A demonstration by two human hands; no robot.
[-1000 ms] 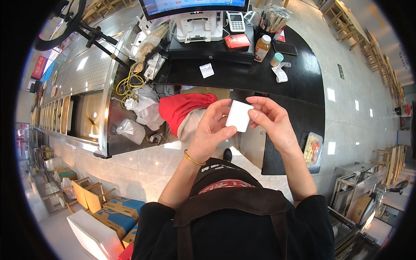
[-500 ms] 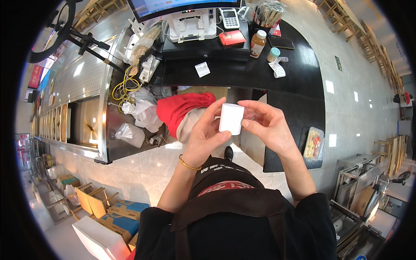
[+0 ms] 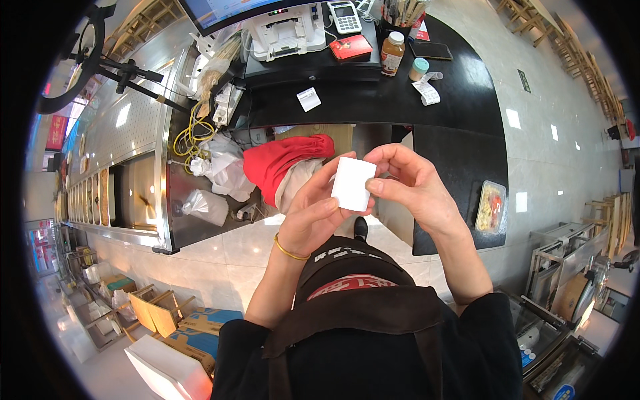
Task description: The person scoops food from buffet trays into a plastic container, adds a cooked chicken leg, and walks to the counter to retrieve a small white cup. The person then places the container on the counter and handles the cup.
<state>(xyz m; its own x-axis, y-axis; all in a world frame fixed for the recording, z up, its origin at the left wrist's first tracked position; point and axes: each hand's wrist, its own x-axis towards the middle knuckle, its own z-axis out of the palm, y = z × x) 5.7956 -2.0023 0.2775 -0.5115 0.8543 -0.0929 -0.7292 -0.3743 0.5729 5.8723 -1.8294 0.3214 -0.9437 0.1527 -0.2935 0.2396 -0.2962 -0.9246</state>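
Both my hands hold a small white slip of paper [image 3: 353,183] in front of my chest. My left hand [image 3: 313,217], with a gold bangle at the wrist, pinches its lower left edge from below. My right hand [image 3: 408,183] grips its right side, thumb and fingers curled over the top edge. The slip's blank side faces me. Below it lie my dark apron and one shoe on the tiled floor.
A black counter [image 3: 400,100] ahead carries a receipt printer [image 3: 283,30], a card terminal [image 3: 347,15], a red box [image 3: 351,47], a bottle [image 3: 392,53], a small jar [image 3: 419,69] and loose receipts [image 3: 309,99]. Red cloth [image 3: 287,160] and plastic bags sit underneath. A food tray [image 3: 490,207] sits right; cardboard boxes [image 3: 180,327] lower left.
The slip and both hands have drifted slightly lower and left in view as my head moved; the grip on the paper is unchanged.
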